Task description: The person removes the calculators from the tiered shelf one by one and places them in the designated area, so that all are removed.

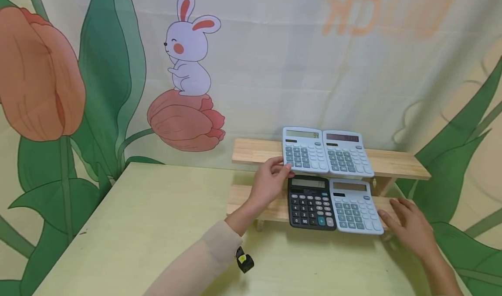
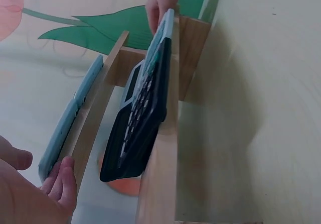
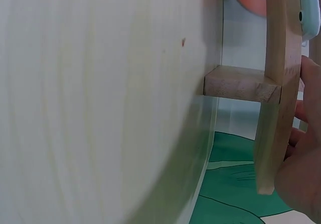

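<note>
My left hand (image 1: 269, 179) is at the left edge of a light blue calculator (image 1: 303, 150) on the upper shelf, its curled fingers and thumb at the lower left corner. In the left wrist view, the fingertips (image 2: 65, 184) touch that calculator's near end. Beside it leans a second light blue calculator (image 1: 347, 152). Below, a black calculator (image 1: 311, 203) and another light blue one (image 1: 354, 206) lean side by side on the lower shelf. My right hand (image 1: 412, 226) rests at the lower shelf's right end, fingers spread, thumb close to the light blue calculator's right edge.
The two-tier wooden rack has an upper board (image 1: 400, 161) and a lower board (image 1: 239, 200). It stands on a pale yellow-green table (image 1: 157, 226) against a printed curtain (image 1: 266, 69) with a rabbit and tulips. A small black device (image 1: 245, 261) hangs at my left sleeve.
</note>
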Demonstrator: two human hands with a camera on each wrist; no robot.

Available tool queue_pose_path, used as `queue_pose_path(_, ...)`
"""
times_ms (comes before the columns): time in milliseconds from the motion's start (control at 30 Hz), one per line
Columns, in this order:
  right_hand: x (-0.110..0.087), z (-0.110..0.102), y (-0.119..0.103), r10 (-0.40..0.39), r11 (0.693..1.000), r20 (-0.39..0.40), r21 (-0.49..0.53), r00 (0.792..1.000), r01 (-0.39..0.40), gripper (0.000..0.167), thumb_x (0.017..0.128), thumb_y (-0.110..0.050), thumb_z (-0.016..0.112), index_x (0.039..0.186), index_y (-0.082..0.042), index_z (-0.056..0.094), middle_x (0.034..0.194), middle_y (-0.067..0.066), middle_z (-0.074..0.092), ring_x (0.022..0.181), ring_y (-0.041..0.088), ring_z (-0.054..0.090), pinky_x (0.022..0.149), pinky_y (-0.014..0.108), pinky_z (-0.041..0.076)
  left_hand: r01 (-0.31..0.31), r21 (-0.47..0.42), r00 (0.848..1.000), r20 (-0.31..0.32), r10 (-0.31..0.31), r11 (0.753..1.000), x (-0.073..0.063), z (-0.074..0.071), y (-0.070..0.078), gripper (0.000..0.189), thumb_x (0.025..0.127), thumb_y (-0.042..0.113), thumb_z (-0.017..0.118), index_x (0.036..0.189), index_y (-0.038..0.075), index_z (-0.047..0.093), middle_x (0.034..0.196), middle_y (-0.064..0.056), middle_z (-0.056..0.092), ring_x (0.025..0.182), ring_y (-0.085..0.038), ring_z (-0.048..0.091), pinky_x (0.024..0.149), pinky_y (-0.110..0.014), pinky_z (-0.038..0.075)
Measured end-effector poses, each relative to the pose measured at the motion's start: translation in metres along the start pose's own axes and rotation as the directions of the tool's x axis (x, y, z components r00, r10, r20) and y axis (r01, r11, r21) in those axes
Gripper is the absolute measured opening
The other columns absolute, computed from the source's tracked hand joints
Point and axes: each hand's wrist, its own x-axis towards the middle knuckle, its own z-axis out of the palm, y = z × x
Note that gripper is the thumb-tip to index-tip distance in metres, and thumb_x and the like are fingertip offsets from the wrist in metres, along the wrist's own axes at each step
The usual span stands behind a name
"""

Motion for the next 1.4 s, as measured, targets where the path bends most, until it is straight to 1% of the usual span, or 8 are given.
queue_pose_path(167,-0.003,-0.003,0.001,-0.004,1.0,-0.023,0.011,1.0,0.004,0.068,0.107,-0.039,0.063,0.145,0.016,0.05,0.15,0.045,0.04,0.138,0.067,0.034,0.102,0.083,0.03,0.053,-0.149,0.996,-0.059,-0.062,0.987,0.009,0.003,0.004,0.042,0.102,0.018,0.074,0.136,-0.005,0.065,0.106,-0.014,0.08,0.093,-0.027,0.079,0.083,-0.031,0.064)
queue_pose_path(333,-0.004,-0.004,0.0,0.006,1.0,-0.024,0.007,1.0,-0.006,0.069,0.107,-0.04,0.062,0.145,0.015,0.05,0.151,0.045,0.039,0.141,0.066,0.031,0.104,0.084,0.028,0.082,-0.214,0.993,-0.062,-0.097,0.973,0.012,0.002,0.006,0.038,0.101,0.016,0.075,0.132,-0.005,0.068,0.105,-0.015,0.08,0.094,-0.03,0.079,0.084,-0.037,0.065)
queue_pose_path(467,-0.003,-0.003,-0.002,0.01,1.0,-0.025,0.01,1.0,-0.01,0.069,0.107,-0.041,0.062,0.146,0.015,0.05,0.151,0.045,0.039,0.141,0.066,0.031,0.105,0.084,0.028,0.104,-0.28,0.994,-0.01,-0.111,0.954,0.012,-0.003,0.006,0.038,0.101,0.013,0.075,0.134,-0.004,0.067,0.11,-0.016,0.079,0.098,-0.03,0.079,0.091,-0.042,0.063)
queue_pose_path(700,0.002,-0.001,-0.001,0.009,1.0,-0.026,0.013,1.0,-0.008,0.069,0.107,-0.041,0.061,0.146,0.015,0.05,0.152,0.044,0.038,0.143,0.066,0.03,0.107,0.083,0.027,0.17,-0.373,0.983,0.13,-0.131,0.912,0.006,-0.022,0.011,0.042,0.105,0.01,0.069,0.141,-0.009,0.059,0.121,-0.02,0.075,0.109,-0.032,0.076,0.093,-0.036,0.062)
queue_pose_path(833,0.003,-0.002,0.0,0.014,1.0,-0.019,0.01,1.0,-0.014,0.07,0.107,-0.042,0.061,0.146,0.015,0.049,0.153,0.045,0.038,0.143,0.066,0.029,0.106,0.084,0.027,0.195,-0.38,0.976,0.17,-0.138,0.904,0.003,-0.036,0.014,0.04,0.106,0.007,0.066,0.141,-0.009,0.057,0.127,-0.023,0.072,0.113,-0.034,0.074,0.094,-0.035,0.061)
queue_pose_path(1000,0.002,0.002,0.0,0.018,1.0,-0.006,0.018,1.0,-0.018,0.071,0.107,-0.043,0.06,0.146,0.015,0.049,0.153,0.045,0.036,0.143,0.066,0.028,0.106,0.085,0.026,0.19,-0.344,0.975,0.18,-0.134,0.92,-0.007,-0.065,0.013,0.036,0.108,0.006,0.061,0.142,-0.006,0.056,0.131,-0.024,0.069,0.116,-0.035,0.072,0.098,-0.038,0.06)
queue_pose_path(1133,-0.001,0.005,0.0,0.009,1.0,-0.014,0.02,1.0,-0.009,0.069,0.107,-0.041,0.061,0.145,0.016,0.051,0.152,0.046,0.038,0.141,0.067,0.031,0.104,0.085,0.027,0.156,-0.284,0.979,0.171,-0.11,0.946,-0.018,-0.099,0.011,0.034,0.109,0.005,0.057,0.141,-0.005,0.054,0.129,-0.021,0.069,0.11,-0.028,0.074,0.105,-0.042,0.056)
queue_pose_path(1400,-0.003,0.003,-0.004,0.015,1.0,-0.007,0.003,1.0,-0.015,0.069,0.107,-0.041,0.06,0.144,0.017,0.05,0.151,0.046,0.038,0.141,0.067,0.031,0.104,0.084,0.028,0.138,-0.154,0.986,0.114,-0.121,0.978,-0.035,-0.167,0.011,0.042,0.112,0.008,0.051,0.151,-0.007,0.044,0.136,-0.022,0.066,0.109,-0.022,0.072,0.098,-0.029,0.059)
